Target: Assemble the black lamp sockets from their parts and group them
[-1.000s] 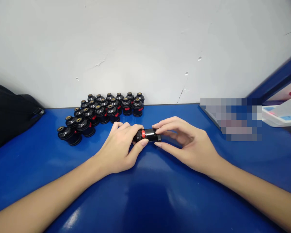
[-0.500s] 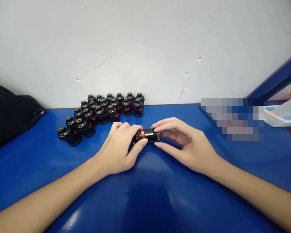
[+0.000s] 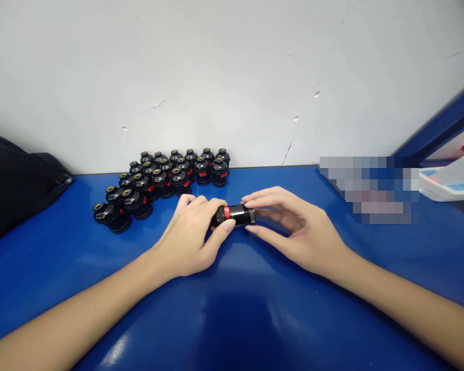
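Observation:
A black lamp holder (image 3: 238, 214) with a red part on its side lies sideways between my hands, above the blue table. My left hand (image 3: 195, 226) is closed round its left end, with the thumb along the lower front side; that end is largely hidden. At the other end, the curved fingers of my right hand (image 3: 297, 221) reach round the black rim (image 3: 252, 216), thumb below and index finger above. Some of the right fingers are hidden behind and blurred. Beyond my left hand stand several similar lamp holders (image 3: 161, 181), upright with brass-coloured threaded tops.
The glossy blue table (image 3: 239, 319) meets a scuffed white wall (image 3: 232, 77) at the back. A black bag (image 3: 15, 180) sits at the far left. To the right are a pixelated patch and a white tray (image 3: 444, 193) beside a blue frame (image 3: 436, 123).
The rim at the lamp holder's right end looks slightly turned between the right fingers. Both hands stay almost in place, and the view has shifted very slightly.

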`<state>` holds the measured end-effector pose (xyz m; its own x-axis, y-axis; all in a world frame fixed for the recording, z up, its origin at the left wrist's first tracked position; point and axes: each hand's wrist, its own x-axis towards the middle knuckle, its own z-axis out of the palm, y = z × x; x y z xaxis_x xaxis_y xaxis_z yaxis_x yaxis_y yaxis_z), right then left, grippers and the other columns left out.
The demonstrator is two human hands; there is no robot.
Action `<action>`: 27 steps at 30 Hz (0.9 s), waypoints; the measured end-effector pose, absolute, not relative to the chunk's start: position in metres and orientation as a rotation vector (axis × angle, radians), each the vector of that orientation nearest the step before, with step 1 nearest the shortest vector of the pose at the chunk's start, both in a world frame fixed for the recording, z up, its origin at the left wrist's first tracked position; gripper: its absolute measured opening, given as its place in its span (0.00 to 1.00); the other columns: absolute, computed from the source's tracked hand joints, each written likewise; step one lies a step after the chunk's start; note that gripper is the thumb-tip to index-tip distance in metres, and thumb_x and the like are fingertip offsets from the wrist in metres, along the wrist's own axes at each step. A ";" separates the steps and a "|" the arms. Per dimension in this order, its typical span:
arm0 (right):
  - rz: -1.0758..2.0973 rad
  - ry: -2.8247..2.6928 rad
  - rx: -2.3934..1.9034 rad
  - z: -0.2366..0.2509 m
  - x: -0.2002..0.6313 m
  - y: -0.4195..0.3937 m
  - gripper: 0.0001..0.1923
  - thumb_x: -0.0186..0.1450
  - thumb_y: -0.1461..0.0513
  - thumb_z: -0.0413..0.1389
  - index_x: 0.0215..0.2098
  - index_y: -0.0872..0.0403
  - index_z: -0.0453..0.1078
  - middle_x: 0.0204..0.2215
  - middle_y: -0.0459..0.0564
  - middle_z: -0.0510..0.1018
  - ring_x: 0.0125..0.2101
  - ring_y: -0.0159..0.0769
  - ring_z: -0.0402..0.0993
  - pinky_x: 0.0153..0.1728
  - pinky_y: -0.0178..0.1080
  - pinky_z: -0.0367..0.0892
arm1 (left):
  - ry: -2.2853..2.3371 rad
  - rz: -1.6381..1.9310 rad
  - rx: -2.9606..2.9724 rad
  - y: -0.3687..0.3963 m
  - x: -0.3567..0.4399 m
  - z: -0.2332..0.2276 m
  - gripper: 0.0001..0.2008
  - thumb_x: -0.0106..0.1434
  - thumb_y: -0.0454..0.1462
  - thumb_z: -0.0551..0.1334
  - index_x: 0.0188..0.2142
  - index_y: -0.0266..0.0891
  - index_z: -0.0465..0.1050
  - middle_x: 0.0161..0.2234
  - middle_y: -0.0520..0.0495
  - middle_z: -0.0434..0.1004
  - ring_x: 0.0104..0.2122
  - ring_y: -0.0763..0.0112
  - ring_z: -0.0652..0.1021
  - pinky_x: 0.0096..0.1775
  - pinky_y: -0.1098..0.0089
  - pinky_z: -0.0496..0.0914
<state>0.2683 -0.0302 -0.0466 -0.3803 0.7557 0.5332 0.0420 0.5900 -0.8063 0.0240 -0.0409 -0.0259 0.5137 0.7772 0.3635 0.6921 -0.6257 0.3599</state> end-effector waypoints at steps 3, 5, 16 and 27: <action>0.819 -1.851 -0.641 -0.047 0.269 -0.031 0.12 0.71 0.68 0.65 0.50 0.47 0.78 0.53 0.53 0.79 0.55 0.42 0.81 0.62 0.52 0.80 | 1.268 0.741 2.560 -0.041 0.023 -0.025 0.14 0.80 0.44 0.52 0.49 0.40 0.73 0.37 0.48 0.78 0.35 0.62 0.73 0.47 0.54 0.61; 0.801 -1.846 -0.650 -0.048 0.268 -0.031 0.13 0.71 0.67 0.66 0.50 0.47 0.78 0.52 0.52 0.79 0.56 0.42 0.80 0.61 0.52 0.80 | 1.265 0.750 2.563 -0.041 0.022 -0.026 0.13 0.80 0.43 0.52 0.51 0.40 0.72 0.39 0.47 0.79 0.37 0.62 0.74 0.47 0.54 0.61; 0.314 -2.073 -0.984 -0.047 0.280 -0.020 0.16 0.77 0.60 0.58 0.61 0.49 0.76 0.55 0.57 0.80 0.53 0.48 0.83 0.59 0.53 0.80 | 1.316 0.783 2.583 -0.040 0.022 -0.029 0.14 0.80 0.44 0.53 0.54 0.39 0.71 0.43 0.45 0.80 0.39 0.59 0.76 0.48 0.55 0.62; -0.223 -2.355 -1.140 -0.055 0.289 -0.023 0.22 0.78 0.61 0.51 0.66 0.59 0.73 0.64 0.70 0.78 0.63 0.62 0.77 0.62 0.65 0.75 | 1.313 0.733 2.576 -0.040 0.022 -0.028 0.13 0.80 0.44 0.53 0.54 0.40 0.70 0.43 0.45 0.81 0.40 0.59 0.77 0.48 0.55 0.63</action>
